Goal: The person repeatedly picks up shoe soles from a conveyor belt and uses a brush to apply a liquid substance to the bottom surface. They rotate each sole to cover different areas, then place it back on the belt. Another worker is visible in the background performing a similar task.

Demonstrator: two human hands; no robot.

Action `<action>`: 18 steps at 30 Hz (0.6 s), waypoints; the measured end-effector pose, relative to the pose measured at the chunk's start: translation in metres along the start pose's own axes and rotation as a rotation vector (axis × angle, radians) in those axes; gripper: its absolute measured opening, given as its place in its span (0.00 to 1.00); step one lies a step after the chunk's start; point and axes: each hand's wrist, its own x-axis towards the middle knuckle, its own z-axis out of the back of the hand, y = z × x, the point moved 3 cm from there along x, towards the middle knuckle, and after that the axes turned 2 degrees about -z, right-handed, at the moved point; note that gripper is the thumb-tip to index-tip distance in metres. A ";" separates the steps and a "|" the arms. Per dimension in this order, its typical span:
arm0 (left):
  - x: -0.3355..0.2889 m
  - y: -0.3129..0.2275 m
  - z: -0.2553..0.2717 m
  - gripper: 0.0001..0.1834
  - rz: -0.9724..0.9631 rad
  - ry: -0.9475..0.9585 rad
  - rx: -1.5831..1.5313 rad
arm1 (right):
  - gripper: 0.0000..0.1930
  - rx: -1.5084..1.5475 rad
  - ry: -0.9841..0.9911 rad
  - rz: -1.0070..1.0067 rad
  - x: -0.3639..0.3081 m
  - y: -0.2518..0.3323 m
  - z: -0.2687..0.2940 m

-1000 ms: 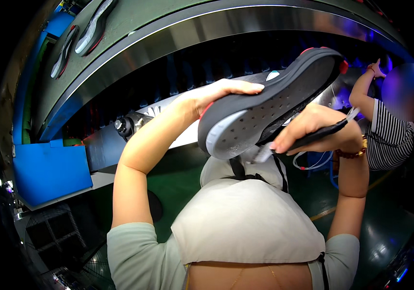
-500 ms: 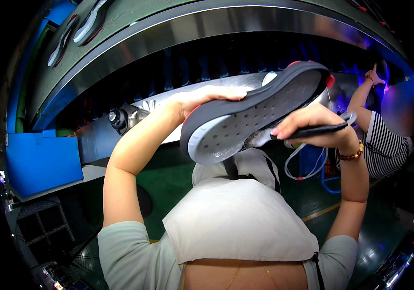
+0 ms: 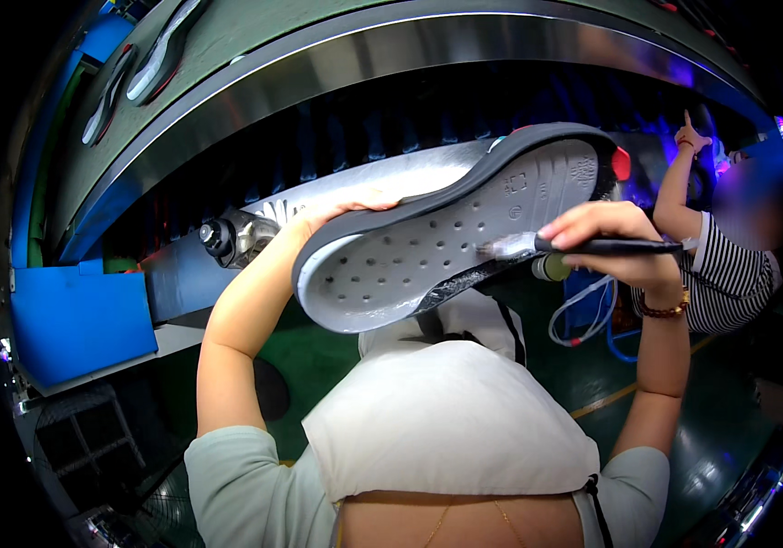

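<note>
A grey shoe sole (image 3: 428,251) with a dark raised rim, red bits at its toe end and rows of small holes is held up in front of me, its inner face toward me. My left hand (image 3: 346,208) grips its far rim on the left, most fingers hidden behind the sole. In my right hand (image 3: 615,239) is a brush (image 3: 510,245) with a dark handle and pale ferrule. Its bristles touch the sole's near edge around the middle. A wet-looking, shiny streak runs along the near inner wall.
Beyond the sole runs a green conveyor (image 3: 264,38) with a metal edge, carrying more soles (image 3: 161,55) at left. A metal fitting with a black knob (image 3: 220,239) sits on the ledge. At left stands a blue box (image 3: 85,315); at right, a person in a striped shirt (image 3: 734,279).
The sole has tipped to show more of its inner face, its heel end shifting left and down. The brush has moved slightly up and right along the near edge. Conveyor soles have slid left.
</note>
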 end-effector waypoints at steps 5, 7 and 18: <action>-0.001 0.002 0.010 0.23 0.008 -0.012 -0.021 | 0.09 0.008 0.200 -0.042 -0.015 -0.004 -0.006; -0.001 0.004 0.014 0.23 0.006 -0.026 -0.034 | 0.10 0.035 0.134 -0.013 -0.016 -0.002 -0.001; 0.004 0.004 0.022 0.22 0.019 -0.036 -0.056 | 0.10 -0.137 0.030 -0.049 -0.015 -0.008 0.025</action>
